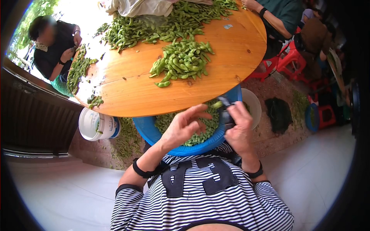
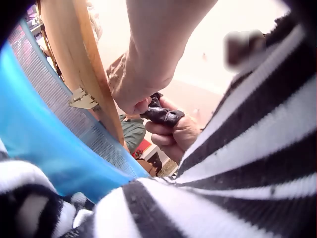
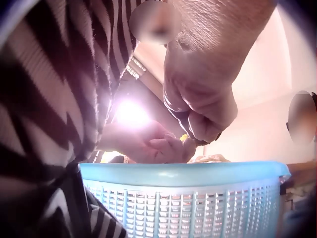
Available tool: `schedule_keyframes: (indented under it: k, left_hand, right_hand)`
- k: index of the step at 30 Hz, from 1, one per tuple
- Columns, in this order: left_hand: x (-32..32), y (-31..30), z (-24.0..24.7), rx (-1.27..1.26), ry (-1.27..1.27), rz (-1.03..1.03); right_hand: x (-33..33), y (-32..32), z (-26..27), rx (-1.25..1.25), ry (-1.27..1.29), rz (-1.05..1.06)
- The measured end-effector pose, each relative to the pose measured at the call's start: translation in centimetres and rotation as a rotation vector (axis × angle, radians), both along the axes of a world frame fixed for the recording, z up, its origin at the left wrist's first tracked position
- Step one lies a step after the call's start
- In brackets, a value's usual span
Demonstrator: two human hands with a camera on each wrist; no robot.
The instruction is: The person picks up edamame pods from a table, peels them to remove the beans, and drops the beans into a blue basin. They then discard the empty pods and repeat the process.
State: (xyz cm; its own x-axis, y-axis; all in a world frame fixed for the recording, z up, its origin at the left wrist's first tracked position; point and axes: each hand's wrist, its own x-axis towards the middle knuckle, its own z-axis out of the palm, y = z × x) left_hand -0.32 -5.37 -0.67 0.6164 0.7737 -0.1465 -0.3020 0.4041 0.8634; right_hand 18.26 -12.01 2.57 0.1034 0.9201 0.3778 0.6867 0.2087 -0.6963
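Note:
In the head view my right hand grips a pair of black-handled scissors, its blades pointing up toward the table edge. A green soybean pod is right at the blades. My left hand is just left of it, fingers spread and slightly bent, over the blue basket. Many trimmed pods fill that basket, on my lap under the table edge. From the left wrist, the dark handles show inside my right hand. From the right wrist, both hands meet above the basket rim.
On the wooden table lie a small pod heap and a larger pile behind it. A white bucket stands left on the floor, another pale bucket right. Two other people sit around the table. Red stools stand right.

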Motion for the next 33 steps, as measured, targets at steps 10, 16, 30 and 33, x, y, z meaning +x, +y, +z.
schedule_keyframes:
  k: [10,16,30,33]
  left_hand:
    - [-5.2,7.8,1.4,1.085,0.892,0.423]
    - [-5.0,8.2,0.4,1.222,1.093,0.508]
    - [0.1,1.7,0.6,0.180,0.095,0.171]
    - [0.5,1.4,0.4,0.154,0.111,0.176]
  right_hand:
    - [8.7,-2.4,-0.9,-0.151,-0.337,-0.448]
    - [5.0,-0.5,-0.6,-0.065,-0.286,-0.338]
    - [-0.7,1.9,-2.3,-0.372,0.638,0.226]
    - [-0.7,1.5,-1.5,-0.339,0.621,0.254]
